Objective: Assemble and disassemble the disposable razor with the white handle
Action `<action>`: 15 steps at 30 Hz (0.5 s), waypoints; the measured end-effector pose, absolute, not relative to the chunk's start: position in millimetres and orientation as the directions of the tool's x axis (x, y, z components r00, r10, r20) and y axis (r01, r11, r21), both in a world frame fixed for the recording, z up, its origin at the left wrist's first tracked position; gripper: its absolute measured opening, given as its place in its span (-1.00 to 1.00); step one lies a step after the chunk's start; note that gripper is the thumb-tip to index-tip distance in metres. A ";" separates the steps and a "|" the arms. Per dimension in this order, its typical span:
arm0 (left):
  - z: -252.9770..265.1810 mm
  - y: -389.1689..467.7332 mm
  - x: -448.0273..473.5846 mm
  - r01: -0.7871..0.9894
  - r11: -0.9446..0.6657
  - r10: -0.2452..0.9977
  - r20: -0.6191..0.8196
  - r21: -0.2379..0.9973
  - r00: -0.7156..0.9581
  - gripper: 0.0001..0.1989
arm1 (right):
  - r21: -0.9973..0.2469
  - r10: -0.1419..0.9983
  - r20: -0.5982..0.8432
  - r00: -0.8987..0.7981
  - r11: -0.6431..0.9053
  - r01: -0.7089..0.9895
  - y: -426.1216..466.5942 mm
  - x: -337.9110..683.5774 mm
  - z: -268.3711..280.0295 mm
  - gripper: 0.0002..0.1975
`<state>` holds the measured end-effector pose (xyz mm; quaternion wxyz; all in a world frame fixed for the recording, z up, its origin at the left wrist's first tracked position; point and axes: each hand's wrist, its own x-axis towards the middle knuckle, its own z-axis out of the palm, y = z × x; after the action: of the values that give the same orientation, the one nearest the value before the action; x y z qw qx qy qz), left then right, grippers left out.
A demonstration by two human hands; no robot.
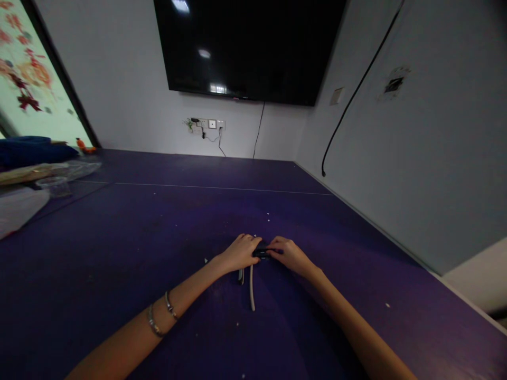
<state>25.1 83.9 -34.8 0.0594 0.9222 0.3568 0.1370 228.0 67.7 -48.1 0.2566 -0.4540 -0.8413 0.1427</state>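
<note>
A small, dark, narrow object [261,253] lies between my two hands at the middle of the purple surface; its kind is too small to make out. My left hand [241,253] is closed on its left end, thumb on the near side and fingers on the far side. At its right end, the fingertips of my right hand [288,255] are pinched together. Just below my left hand is a short pale cable piece [252,290], lying roughly straight towards me. Beside it sits a small grey and dark item [241,276], partly hidden by my left hand.
Small white scraps are scattered over the purple surface [190,221]. Plastic bags [24,206], a clear container [54,186] and blue cloth [35,150] sit at the left. A black cable [356,89] hangs along the right wall; a large screen [249,47] is mounted ahead.
</note>
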 end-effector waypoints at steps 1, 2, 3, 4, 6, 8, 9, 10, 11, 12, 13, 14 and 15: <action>-34.9 84.0 25.0 0.640 -0.739 0.673 0.210 0.209 0.709 -0.52 | -0.469 0.838 0.298 -0.457 0.546 0.694 67.6 228.1 -48.0 -0.80; -35.0 84.0 24.9 0.639 -0.740 0.672 0.208 0.211 0.710 -0.52 | -0.464 0.839 0.294 -0.458 0.544 0.699 67.5 228.2 -47.7 -0.79; -35.1 84.0 24.9 0.639 -0.739 0.673 0.206 0.213 0.710 -0.52 | -0.457 0.839 0.291 -0.459 0.544 0.704 67.2 228.2 -47.3 -0.79; -35.2 84.1 24.8 0.640 -0.738 0.675 0.205 0.215 0.709 -0.51 | -0.449 0.839 0.292 -0.460 0.545 0.708 66.8 228.1 -46.7 -0.79; -35.4 84.4 24.8 0.643 -0.734 0.678 0.203 0.218 0.706 -0.50 | -0.429 0.835 0.297 -0.464 0.551 0.716 65.8 227.8 -45.4 -0.79; -35.8 84.8 24.9 0.643 -0.734 0.679 0.201 0.219 0.706 -0.49 | -0.412 0.831 0.303 -0.466 0.555 0.722 64.9 227.3 -44.3 -0.79; -36.1 85.1 24.9 0.642 -0.735 0.677 0.201 0.219 0.708 -0.49 | -0.405 0.830 0.304 -0.467 0.556 0.725 64.5 227.1 -43.9 -0.79; -36.5 85.3 24.9 0.640 -0.737 0.675 0.203 0.218 0.709 -0.48 | -0.401 0.831 0.304 -0.467 0.556 0.728 64.1 226.8 -43.6 -0.79; -36.9 85.5 24.8 0.640 -0.737 0.675 0.204 0.217 0.709 -0.48 | -0.398 0.831 0.304 -0.465 0.555 0.731 63.8 226.6 -43.3 -0.79; -37.2 85.7 24.7 0.642 -0.736 0.677 0.205 0.216 0.707 -0.47 | -0.397 0.832 0.305 -0.464 0.554 0.732 63.4 226.5 -43.1 -0.79; -37.6 85.8 24.6 0.644 -0.734 0.678 0.206 0.214 0.705 -0.47 | -0.397 0.832 0.306 -0.464 0.554 0.732 63.1 226.3 -42.8 -0.80; -37.8 85.9 24.5 0.645 -0.734 0.679 0.208 0.213 0.704 -0.47 | -0.400 0.832 0.308 -0.462 0.554 0.730 62.8 226.2 -42.6 -0.80; -38.0 85.9 24.5 0.644 -0.735 0.678 0.210 0.211 0.705 -0.47 | -0.405 0.832 0.310 -0.460 0.553 0.728 62.6 226.2 -42.4 -0.80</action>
<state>24.5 85.9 -38.0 0.0608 0.9212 0.3587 0.1377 226.2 62.6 -42.4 0.2416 -0.4600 -0.8476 0.1078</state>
